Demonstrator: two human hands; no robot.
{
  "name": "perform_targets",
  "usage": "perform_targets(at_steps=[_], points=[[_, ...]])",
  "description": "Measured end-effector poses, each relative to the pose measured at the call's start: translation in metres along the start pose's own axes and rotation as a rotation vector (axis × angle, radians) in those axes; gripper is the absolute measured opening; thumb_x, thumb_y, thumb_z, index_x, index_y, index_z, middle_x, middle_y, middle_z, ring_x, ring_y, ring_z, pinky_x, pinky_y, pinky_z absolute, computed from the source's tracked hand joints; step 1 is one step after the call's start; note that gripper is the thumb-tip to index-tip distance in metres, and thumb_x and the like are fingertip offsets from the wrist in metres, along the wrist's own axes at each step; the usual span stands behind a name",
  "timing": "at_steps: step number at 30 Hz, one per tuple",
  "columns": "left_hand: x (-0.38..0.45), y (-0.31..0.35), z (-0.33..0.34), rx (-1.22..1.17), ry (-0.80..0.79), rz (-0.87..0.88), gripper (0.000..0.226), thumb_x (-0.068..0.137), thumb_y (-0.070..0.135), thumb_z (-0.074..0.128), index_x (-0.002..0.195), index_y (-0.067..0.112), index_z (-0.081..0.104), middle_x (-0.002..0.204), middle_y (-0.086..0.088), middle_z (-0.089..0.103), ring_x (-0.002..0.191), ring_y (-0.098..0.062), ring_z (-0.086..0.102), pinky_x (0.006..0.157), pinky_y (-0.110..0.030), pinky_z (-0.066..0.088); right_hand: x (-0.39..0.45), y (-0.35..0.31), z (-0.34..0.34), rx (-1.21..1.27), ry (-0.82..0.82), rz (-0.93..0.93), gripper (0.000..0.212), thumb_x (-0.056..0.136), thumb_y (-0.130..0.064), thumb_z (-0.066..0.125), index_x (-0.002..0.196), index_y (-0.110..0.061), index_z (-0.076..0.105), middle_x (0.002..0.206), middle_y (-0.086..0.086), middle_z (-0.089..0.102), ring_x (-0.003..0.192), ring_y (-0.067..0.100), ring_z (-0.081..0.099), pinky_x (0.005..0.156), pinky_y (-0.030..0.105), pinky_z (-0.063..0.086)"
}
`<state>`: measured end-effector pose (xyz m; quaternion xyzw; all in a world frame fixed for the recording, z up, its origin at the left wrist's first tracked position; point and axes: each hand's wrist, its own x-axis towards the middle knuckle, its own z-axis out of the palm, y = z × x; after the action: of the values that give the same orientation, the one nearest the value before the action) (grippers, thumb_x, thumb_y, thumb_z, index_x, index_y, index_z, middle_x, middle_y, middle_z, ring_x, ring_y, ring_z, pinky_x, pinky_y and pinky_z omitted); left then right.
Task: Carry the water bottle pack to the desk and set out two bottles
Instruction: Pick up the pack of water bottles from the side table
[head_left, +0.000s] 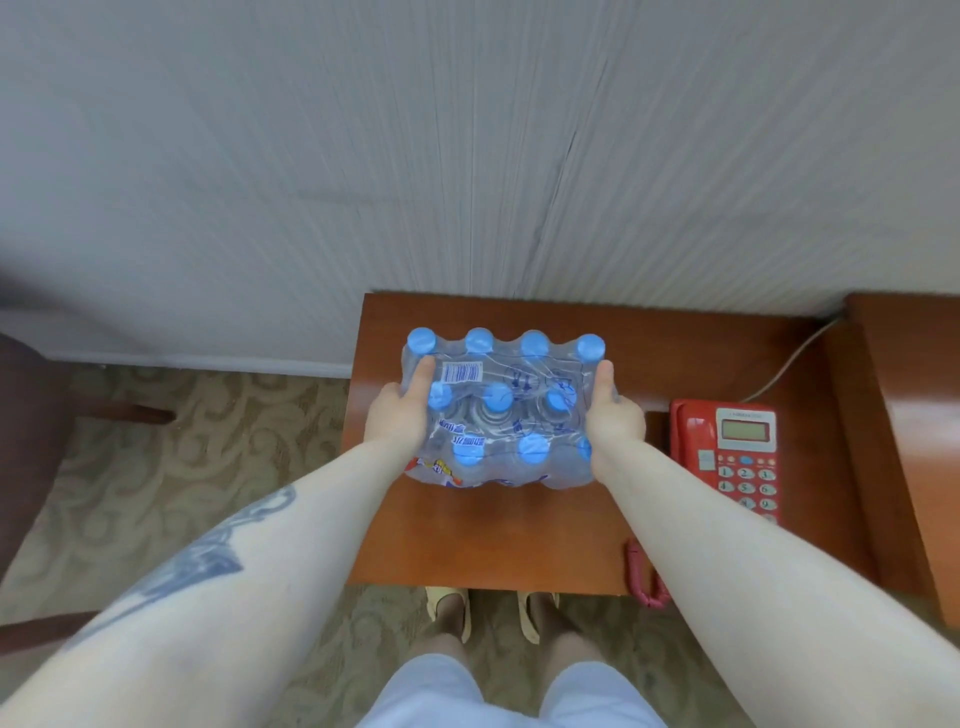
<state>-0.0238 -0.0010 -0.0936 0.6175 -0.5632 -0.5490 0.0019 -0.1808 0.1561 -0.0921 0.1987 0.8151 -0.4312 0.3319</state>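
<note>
A shrink-wrapped water bottle pack (511, 382) with several blue caps is over the reddish-brown wooden desk (493, 545), near its middle. My left hand (397, 410) presses against the pack's left side, fingers along the wrap. My right hand (613, 415) clamps the right side the same way. I cannot tell whether the pack rests on the desk top or hangs just above it. All bottles are still inside the clear wrap.
A red telephone (727, 457) with a coiled cord (644, 577) sits on the desk's right part. A higher wooden unit (914, 415) stands further right. A dark chair (31, 426) is at the left on patterned carpet. The wall lies right behind the desk.
</note>
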Motion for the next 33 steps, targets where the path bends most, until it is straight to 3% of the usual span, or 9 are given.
perform_targets(at_steps=[2,7,11,14,18,23,27,29,33], points=[[-0.003,-0.001,0.002,0.023,0.028,0.027,0.078,0.064,0.087,0.036,0.091,0.018,0.06,0.098,-0.004,0.068,0.081,-0.019,0.061,0.067,-0.037,0.041,0.002,0.002,-0.001,-0.022,-0.011,-0.004,0.061,0.082,-0.072,0.041,0.1,-0.017,0.062,0.094,0.003,0.067,0.09,0.028,0.064,0.082,0.04,0.051],[-0.011,0.002,-0.001,0.104,0.035,0.02,0.096,0.061,0.09,0.034,0.106,0.01,0.063,0.102,-0.008,0.068,0.092,-0.028,0.063,0.075,-0.039,0.046,0.008,0.005,-0.009,-0.139,-0.061,-0.053,0.068,0.084,-0.072,0.037,0.102,-0.013,0.065,0.099,0.007,0.07,0.091,0.03,0.066,0.089,0.044,0.052],[-0.03,-0.018,0.002,0.041,0.066,-0.032,0.083,0.065,0.087,0.039,0.092,0.012,0.063,0.09,-0.004,0.067,0.076,-0.02,0.062,0.056,-0.032,0.038,0.017,0.009,-0.022,-0.254,-0.159,-0.144,0.067,0.083,-0.072,0.038,0.089,-0.012,0.067,0.094,0.009,0.072,0.088,0.03,0.067,0.089,0.045,0.053],[-0.052,-0.049,0.009,-0.009,0.131,-0.088,0.071,0.075,0.08,0.042,0.079,0.012,0.06,0.084,-0.004,0.066,0.073,-0.019,0.061,0.057,-0.032,0.038,0.022,0.01,-0.031,-0.33,-0.264,-0.221,0.064,0.083,-0.071,0.043,0.098,-0.013,0.066,0.098,0.006,0.07,0.091,0.029,0.066,0.089,0.042,0.052],[-0.087,-0.093,0.018,-0.077,0.184,-0.164,0.075,0.079,0.078,0.041,0.079,0.006,0.062,0.086,-0.01,0.069,0.081,-0.026,0.063,0.065,-0.035,0.041,0.023,0.018,-0.038,-0.476,-0.38,-0.357,0.061,0.085,-0.068,0.043,0.087,-0.012,0.066,0.085,0.005,0.069,0.082,0.027,0.065,0.08,0.038,0.052],[-0.127,-0.132,0.031,-0.194,0.28,-0.248,0.069,0.078,0.078,0.044,0.072,0.011,0.058,0.079,-0.004,0.066,0.07,-0.017,0.059,0.058,-0.03,0.037,0.018,0.033,-0.04,-0.73,-0.448,-0.506,0.067,0.089,-0.067,0.032,0.071,-0.009,0.061,0.073,0.007,0.064,0.073,0.029,0.061,0.075,0.038,0.048],[-0.15,-0.147,0.032,-0.306,0.352,-0.363,0.068,0.075,0.077,0.051,0.067,0.009,0.051,0.074,-0.007,0.057,0.066,-0.025,0.054,0.065,-0.036,0.041,0.009,0.034,-0.03,-0.874,-0.472,-0.575,0.07,0.089,-0.067,0.03,0.069,-0.006,0.057,0.068,0.006,0.059,0.07,0.029,0.056,0.068,0.035,0.042],[-0.163,-0.158,0.029,-0.384,0.389,-0.417,0.072,0.072,0.078,0.055,0.073,0.006,0.058,0.079,-0.008,0.062,0.07,-0.026,0.058,0.073,-0.038,0.046,0.001,0.033,-0.02,-0.957,-0.493,-0.61,0.071,0.089,-0.068,0.029,0.074,-0.004,0.059,0.067,0.005,0.056,0.073,0.03,0.056,0.069,0.034,0.04],[-0.2,-0.185,0.024,-0.626,0.482,-0.549,0.087,0.068,0.074,0.064,0.113,0.0,0.064,0.108,-0.012,0.068,0.095,-0.032,0.064,0.088,-0.041,0.05,-0.024,0.044,0.004,-1.103,-0.56,-0.697,0.072,0.088,-0.068,0.032,0.085,-0.002,0.059,0.079,0.01,0.061,0.079,0.032,0.056,0.071,0.033,0.04]])
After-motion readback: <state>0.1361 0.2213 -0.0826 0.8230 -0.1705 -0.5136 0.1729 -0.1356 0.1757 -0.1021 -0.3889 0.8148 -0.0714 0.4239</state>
